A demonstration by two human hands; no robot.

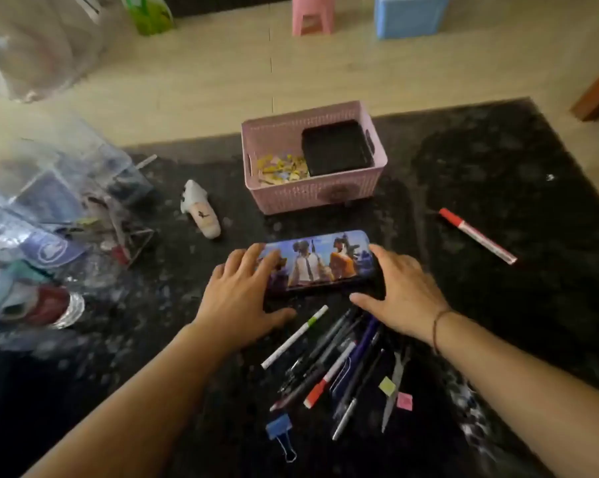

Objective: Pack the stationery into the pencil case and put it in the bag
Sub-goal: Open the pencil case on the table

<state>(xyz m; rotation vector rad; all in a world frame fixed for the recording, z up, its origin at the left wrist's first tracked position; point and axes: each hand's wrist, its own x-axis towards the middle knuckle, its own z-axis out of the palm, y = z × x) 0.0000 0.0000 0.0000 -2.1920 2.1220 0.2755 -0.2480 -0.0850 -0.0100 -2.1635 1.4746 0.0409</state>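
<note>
The task looks to be at its very start. The pencil case (317, 262), a flat box with a printed picture on its lid, lies closed on the dark rug (498, 188), and nothing that can be seen has gone into it.

The left hand (242, 298) rests on the left end of the case with its fingers spread over the lid and the thumb down at the near edge. The right hand (399, 298) cups the right end, fingers spread and curled round the corner, thumb pointing along the near edge. Both hands touch the case; neither pinches any stationery. My reading is that they are set to open the lid or to draw the case closer, though which one cannot be told.

All the stationery is loose. Just in front of the case lies a heap of pens (342, 360), among them a white marker (292, 338) and a red-capped marker (329, 377). Beside the heap are a pair of scissors (396, 384), two small sticky notes (396, 395) and a blue binder clip (280, 429). A red marker (477, 235) lies well apart to the right on the rug.

Behind the case stands a pink basket (311, 198) with a black box and paper scraps in it. A clear plastic bag (49, 208) full of odds and ends lies to the left; whether this is the bag meant by the task I cannot tell.

What is left, then, is almost everything: opening the case, gathering the heap and the stray marker into it, closing it, and putting it in the bag.
</note>
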